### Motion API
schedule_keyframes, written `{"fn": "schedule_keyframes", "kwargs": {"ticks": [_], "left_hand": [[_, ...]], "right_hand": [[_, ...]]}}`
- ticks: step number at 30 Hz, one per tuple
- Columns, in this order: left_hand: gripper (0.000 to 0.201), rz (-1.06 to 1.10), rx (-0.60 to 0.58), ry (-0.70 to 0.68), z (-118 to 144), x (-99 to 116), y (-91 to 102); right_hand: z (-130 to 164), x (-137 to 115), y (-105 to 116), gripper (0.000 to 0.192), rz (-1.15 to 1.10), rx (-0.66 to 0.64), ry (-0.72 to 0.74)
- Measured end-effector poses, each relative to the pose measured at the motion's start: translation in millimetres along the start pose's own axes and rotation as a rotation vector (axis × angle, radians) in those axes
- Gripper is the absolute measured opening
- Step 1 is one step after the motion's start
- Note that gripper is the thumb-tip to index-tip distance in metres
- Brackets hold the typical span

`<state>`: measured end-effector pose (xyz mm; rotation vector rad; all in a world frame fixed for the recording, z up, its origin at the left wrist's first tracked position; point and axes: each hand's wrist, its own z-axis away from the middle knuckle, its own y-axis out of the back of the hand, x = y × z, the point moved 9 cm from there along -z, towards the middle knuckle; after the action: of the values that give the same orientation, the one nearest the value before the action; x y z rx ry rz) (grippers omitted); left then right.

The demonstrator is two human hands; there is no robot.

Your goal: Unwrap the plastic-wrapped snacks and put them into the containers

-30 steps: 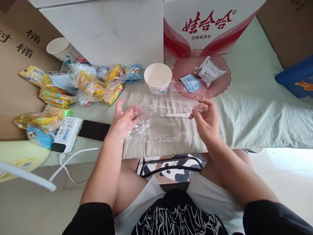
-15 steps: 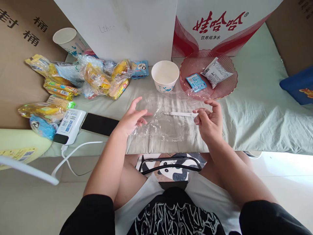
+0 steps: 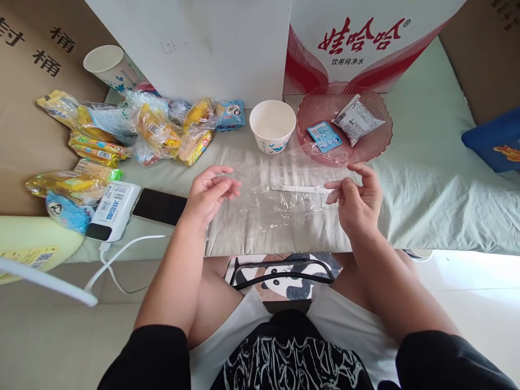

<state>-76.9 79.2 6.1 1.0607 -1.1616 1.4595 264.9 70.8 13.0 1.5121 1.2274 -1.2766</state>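
Spreading the clear plastic bag flat over the pale green sheet looks like the work in hand, and it goes best with both edges pulled evenly apart so the film does not bunch. The bag lies on the sheet between the two hands, just in front of the person's lap, with its white zip strip running across the upper part. The right hand pinches the film near the strip's right end between thumb and forefinger, the other fingers loosely curled. The left hand has its fingers half curled at the bag's crumpled left edge; whether they actually grip the film cannot be told, since the plastic is nearly invisible there. A light, low pull would suit this thin film, as a sharp tug could tear it or drag it off the bed's edge.

Just behind the bag stand a white paper bowl and a pink ribbed plate holding two small packets; the film's far edge seems to reach the plate. To the left lie a black phone, a white power bank and a heap of yellow snack packets.
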Motion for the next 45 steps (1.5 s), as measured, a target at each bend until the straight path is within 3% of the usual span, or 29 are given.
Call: {"fn": "schedule_keyframes", "kwargs": {"ticks": [4,7,10,13,17,19,21,23,27,29,32,34,36,38,41,43,45], "left_hand": [[0.041,-0.017,0.086,-0.184,-1,10,12.1],[0.044,-0.158,0.095,-0.212,2,9,14.2],[0.035,-0.413,0.158,-0.253,6,9,16.7],[0.025,-0.549,0.2,-0.399,8,18,17.2],[0.027,-0.469,0.204,-0.617,10,32,21.0],[0.034,-0.34,0.17,-0.643,10,35,22.2],[0.038,-0.197,0.114,-0.591,9,35,19.7],[0.041,-0.079,0.065,-0.491,9,32,14.6],[0.04,-0.028,0.1,-0.286,12,22,11.9],[0.034,-0.048,0.125,-0.197,12,16,12.1],[0.024,-0.084,0.084,-0.039,8,4,5.3],[0.018,-0.135,0.015,0.126,4,-9,-4.1],[0.015,-0.225,-0.077,0.303,4,-22,-16.3],[0.015,-0.327,-0.193,0.418,7,-31,-30.8],[0.014,-0.424,-0.35,0.442,11,-35,-50.6],[0.011,-0.412,-0.377,0.411,10,-37,-56.0],[0.016,-0.312,-0.328,0.367,6,-36,-54.5]], "right_hand": [[-3,-10,10,0.022,-0.08,-0.016,0.12],[-5,-16,10,0.034,-0.02,-0.113,0.191],[-7,-15,13,0.04,0.254,-0.108,0.211],[-8,-23,17,0.018,0.567,-0.014,0.289],[0,-50,22,0.012,0.709,0.137,0.51],[7,-60,19,0.016,0.651,0.102,0.603],[13,-65,13,0.02,0.526,-0.021,0.624],[15,-63,8,0.023,0.37,-0.155,0.493],[22,-35,-1,0.026,-0.027,-0.437,-0.148],[29,-32,-8,0.031,-0.288,-0.567,-0.342],[22,-25,-11,0.037,-0.512,-0.555,-0.457],[16,-5,-16,0.038,-0.482,-0.454,-0.544],[22,16,-34,0.044,-0.423,-0.454,-0.664],[39,29,-62,0.058,-0.415,-0.583,-0.783],[70,39,-93,0.067,-0.314,-0.849,-0.877],[87,40,-102,0.053,-0.16,-1.035,-0.837],[95,38,-104,0.032,-0.027,-1.144,-0.734]]}}
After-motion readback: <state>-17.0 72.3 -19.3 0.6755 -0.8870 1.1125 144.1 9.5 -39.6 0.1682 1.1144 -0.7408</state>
